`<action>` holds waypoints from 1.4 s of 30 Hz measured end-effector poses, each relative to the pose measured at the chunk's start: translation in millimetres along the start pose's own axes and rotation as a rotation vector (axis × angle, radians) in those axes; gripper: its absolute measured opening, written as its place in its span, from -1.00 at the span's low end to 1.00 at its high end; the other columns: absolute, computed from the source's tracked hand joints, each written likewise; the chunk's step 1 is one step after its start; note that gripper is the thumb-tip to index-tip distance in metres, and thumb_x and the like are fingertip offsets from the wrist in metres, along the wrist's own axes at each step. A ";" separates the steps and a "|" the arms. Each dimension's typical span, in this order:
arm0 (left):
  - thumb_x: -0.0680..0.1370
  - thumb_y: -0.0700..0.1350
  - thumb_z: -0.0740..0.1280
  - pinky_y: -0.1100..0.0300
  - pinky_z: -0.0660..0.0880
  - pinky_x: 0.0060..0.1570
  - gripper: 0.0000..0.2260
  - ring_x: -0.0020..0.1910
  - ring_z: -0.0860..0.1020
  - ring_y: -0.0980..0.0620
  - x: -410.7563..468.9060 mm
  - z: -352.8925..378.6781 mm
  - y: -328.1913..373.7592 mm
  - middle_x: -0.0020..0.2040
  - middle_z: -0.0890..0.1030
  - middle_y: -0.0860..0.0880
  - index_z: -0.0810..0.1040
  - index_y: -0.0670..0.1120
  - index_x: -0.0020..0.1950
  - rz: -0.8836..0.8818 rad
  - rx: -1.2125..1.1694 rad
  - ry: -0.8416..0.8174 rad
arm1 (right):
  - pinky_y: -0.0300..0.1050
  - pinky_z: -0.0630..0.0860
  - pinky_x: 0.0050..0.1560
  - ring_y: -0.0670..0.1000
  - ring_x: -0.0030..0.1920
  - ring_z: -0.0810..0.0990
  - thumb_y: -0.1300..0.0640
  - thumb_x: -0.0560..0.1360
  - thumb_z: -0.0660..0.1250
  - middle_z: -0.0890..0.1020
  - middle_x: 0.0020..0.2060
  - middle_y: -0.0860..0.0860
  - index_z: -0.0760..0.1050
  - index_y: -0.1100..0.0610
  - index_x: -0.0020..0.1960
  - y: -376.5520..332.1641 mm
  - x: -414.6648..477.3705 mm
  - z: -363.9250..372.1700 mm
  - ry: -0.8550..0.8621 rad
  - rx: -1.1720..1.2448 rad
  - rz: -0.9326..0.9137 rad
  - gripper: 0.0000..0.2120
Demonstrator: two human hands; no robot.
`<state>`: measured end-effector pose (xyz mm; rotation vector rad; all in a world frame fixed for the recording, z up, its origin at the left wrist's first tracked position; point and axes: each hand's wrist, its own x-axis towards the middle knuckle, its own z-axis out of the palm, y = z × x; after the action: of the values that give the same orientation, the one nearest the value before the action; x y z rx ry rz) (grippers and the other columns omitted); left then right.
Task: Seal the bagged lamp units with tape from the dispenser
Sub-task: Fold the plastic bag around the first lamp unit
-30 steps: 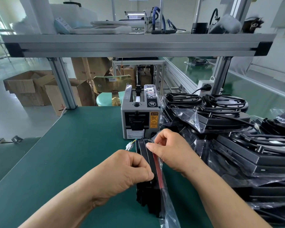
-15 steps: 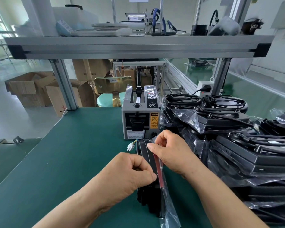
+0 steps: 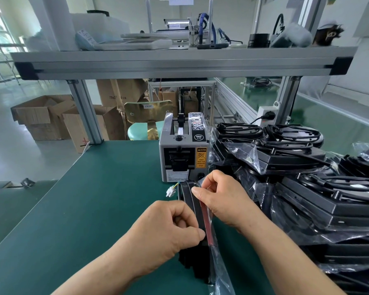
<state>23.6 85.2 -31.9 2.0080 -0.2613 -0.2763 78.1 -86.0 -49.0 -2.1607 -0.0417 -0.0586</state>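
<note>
unit: lamp unit point(image 3: 191, 196) on edge on the green mat point(image 3: 94, 209), just in front of the dispenser point(image 3: 183, 154); position unchanged.
left hand point(image 3: 168, 231): still gripping the near rim.
right hand point(image 3: 221, 196): pinching the bag point(image 3: 219, 271) film at the top, barely shifted.
meaning: probably still closing the flap, seal not done.
hidden: can't tell tape from clear film.

All I get of the person on my feed is two hands and two forearms, every bit of them bare. The left hand point(image 3: 168, 228) shows creased knuckles and a short, plain thumbnail point(image 3: 201, 232). The right hand point(image 3: 221, 199) has faint ridges of tendon across its back and a short, plain nail point(image 3: 194, 190) on one fingertip. The left forearm point(image 3: 107, 273) and right forearm point(image 3: 285, 252) are smooth and uncovered all the way to the bottom edge of my view.
</note>
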 end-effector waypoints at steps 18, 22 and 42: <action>0.10 0.20 0.58 0.35 0.39 -0.32 -0.59 -0.37 0.41 0.23 1.1 -0.5 -0.2 -0.35 0.50 0.24 0.55 0.17 -0.16 -0.070 0.066 -0.152 | -0.18 0.46 -0.20 -0.07 -0.24 0.56 -0.07 0.41 0.53 0.64 -0.22 -0.02 0.55 0.10 -0.03 0.4 13.9 -1.4 -0.017 0.233 0.202 -0.70; 0.33 0.21 0.52 0.33 0.36 -0.43 -0.72 -0.44 0.40 0.15 38.3 -23.3 3.9 -0.36 0.54 0.07 0.61 0.02 -0.27 -0.097 -0.199 -0.079 | -0.26 0.36 -0.46 -0.11 -0.52 0.43 0.06 0.46 0.51 0.56 -0.49 -0.06 0.51 0.13 -0.18 1.0 17.5 0.4 -0.156 0.434 0.274 -0.79; 0.55 -0.27 0.29 0.32 0.26 -0.55 -0.82 -0.57 0.41 0.13 180.0 -6.3 -7.8 -0.56 0.48 0.00 0.39 -0.16 -0.24 -0.487 -0.983 0.642 | -0.30 0.33 -0.54 -0.17 -0.58 0.40 0.17 0.51 0.45 0.50 -0.56 -0.14 0.47 0.12 -0.18 5.9 15.4 -6.7 -0.093 0.477 0.217 -0.82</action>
<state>197.0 39.4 -50.5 1.0561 0.6670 -0.0220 93.6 -94.7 -49.3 -1.6789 0.1146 0.1627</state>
